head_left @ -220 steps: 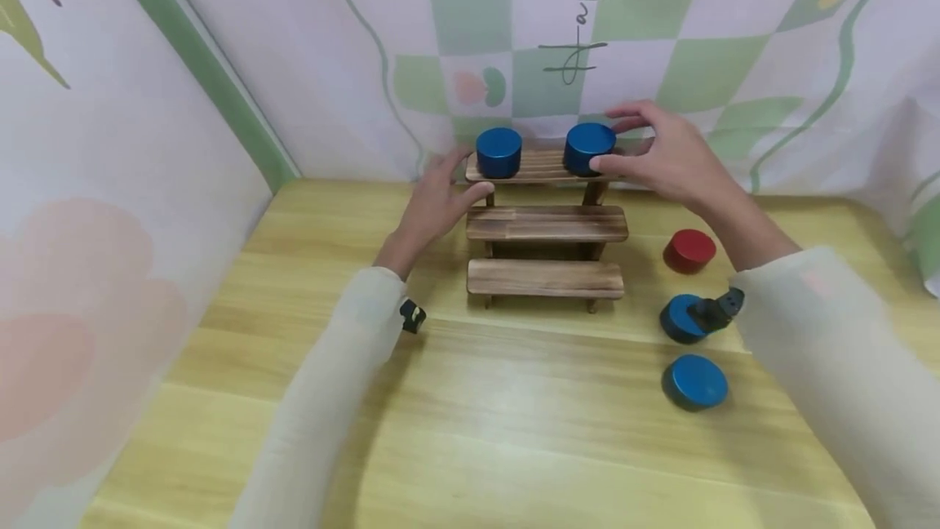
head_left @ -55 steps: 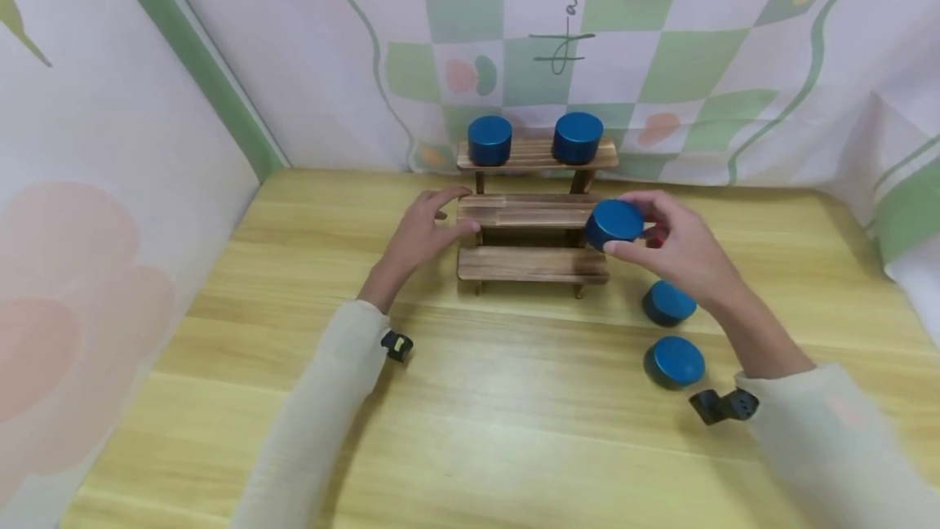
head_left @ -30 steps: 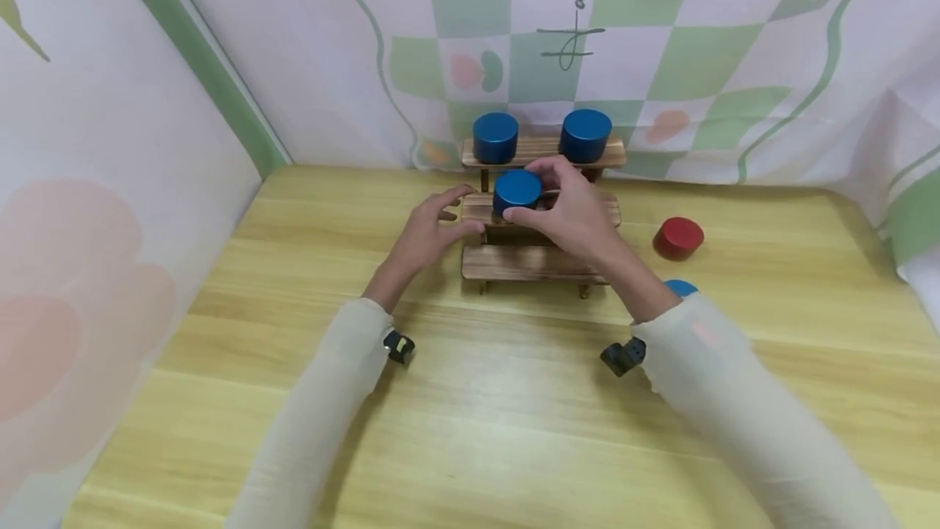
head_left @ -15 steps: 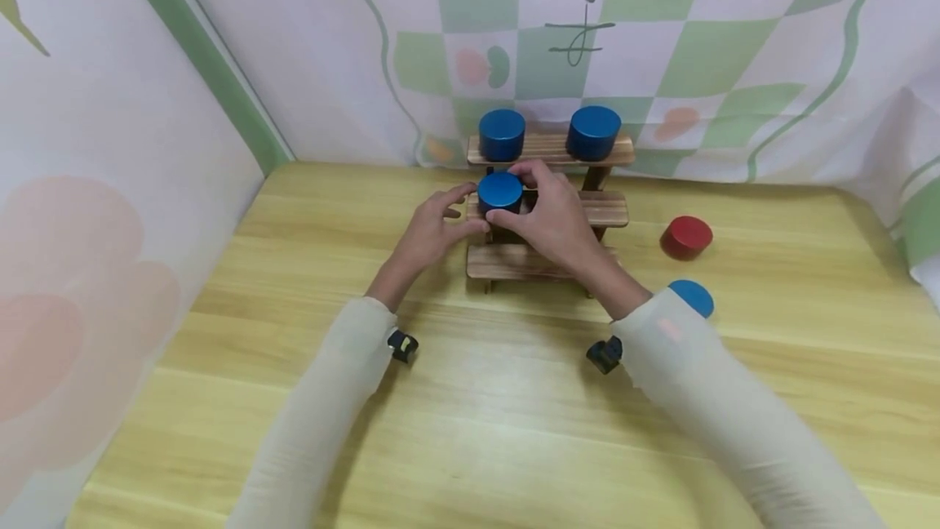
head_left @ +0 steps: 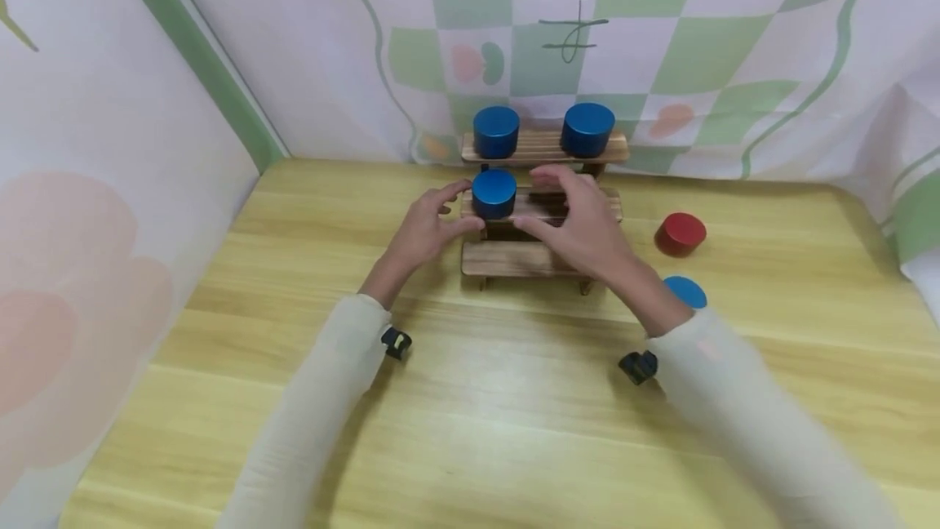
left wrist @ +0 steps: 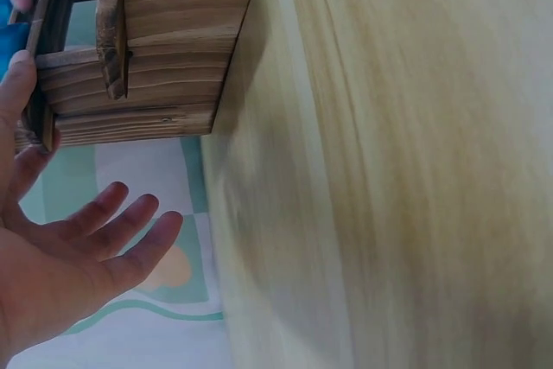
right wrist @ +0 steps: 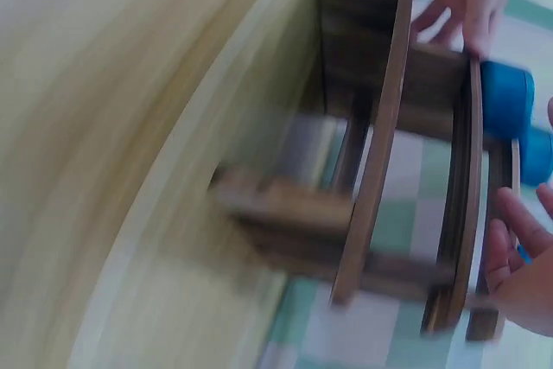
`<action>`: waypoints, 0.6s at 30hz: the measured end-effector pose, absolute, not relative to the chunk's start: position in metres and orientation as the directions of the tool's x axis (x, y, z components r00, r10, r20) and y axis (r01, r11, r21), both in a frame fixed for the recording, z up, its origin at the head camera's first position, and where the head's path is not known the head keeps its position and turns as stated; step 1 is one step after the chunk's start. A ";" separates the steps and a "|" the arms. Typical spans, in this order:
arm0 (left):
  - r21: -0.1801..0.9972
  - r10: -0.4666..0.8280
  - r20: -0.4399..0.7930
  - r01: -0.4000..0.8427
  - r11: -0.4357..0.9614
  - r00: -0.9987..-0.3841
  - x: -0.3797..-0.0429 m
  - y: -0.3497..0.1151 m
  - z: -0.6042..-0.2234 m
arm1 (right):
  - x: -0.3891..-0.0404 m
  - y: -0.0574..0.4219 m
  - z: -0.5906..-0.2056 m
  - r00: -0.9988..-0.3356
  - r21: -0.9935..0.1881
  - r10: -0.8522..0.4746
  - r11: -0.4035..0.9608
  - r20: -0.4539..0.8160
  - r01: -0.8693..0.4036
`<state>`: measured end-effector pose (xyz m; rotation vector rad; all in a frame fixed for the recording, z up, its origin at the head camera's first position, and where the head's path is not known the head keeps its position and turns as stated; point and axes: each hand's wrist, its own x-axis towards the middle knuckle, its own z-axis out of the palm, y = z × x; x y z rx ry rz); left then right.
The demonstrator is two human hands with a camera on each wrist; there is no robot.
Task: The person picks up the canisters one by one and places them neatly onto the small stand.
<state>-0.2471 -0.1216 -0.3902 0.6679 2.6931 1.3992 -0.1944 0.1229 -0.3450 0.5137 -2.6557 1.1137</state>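
A blue cylindrical block [head_left: 494, 194] stands upright at the left end of the middle shelf [head_left: 534, 204] of a three-step wooden stand. Just right of that block is my right hand [head_left: 591, 231], thumb and forefinger spread, apart from it and holding nothing. At the shelf's left end my left hand [head_left: 419, 228] touches the wood with thumb and forefinger. Its other fingers are spread in the left wrist view. Two more blue blocks, one left [head_left: 496, 134] and one right [head_left: 587, 131], stand on the top shelf [head_left: 542, 147]. Nothing lies on the visible part of the bottom shelf [head_left: 514, 258].
On the table [head_left: 470, 415], right of the stand, sits a red cylindrical block [head_left: 680, 235]. Nearer me is another blue block [head_left: 685, 292], partly hidden by my right sleeve [head_left: 734, 398]. A patterned curtain [head_left: 470, 6] hangs close behind the stand.
My right hand carried a blue block leftward from the right of the stand, set it on the middle shelf's left end, let go and drew right. My left hand moved down from the top shelf.
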 end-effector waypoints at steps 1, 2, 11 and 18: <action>0.786 0.388 0.164 0.358 0.504 -0.907 -0.247 -0.122 -0.391 | -0.192 0.131 -0.345 -0.910 -0.639 -0.238 0.652 0.339 -0.409; 0.785 0.386 0.164 0.357 0.506 -0.908 -0.247 -0.122 -0.391 | -0.190 0.139 -0.346 -0.905 -0.637 -0.241 0.647 0.350 -0.419; 0.789 0.377 0.144 0.336 0.514 -0.915 -0.244 -0.124 -0.387 | -0.169 0.193 -0.339 -0.927 -0.663 -0.208 0.652 0.312 -0.369; 0.793 0.369 0.127 0.318 0.519 -0.921 -0.242 -0.121 -0.388 | -0.153 0.227 -0.335 -0.953 -0.643 -0.164 0.707 0.254 -0.293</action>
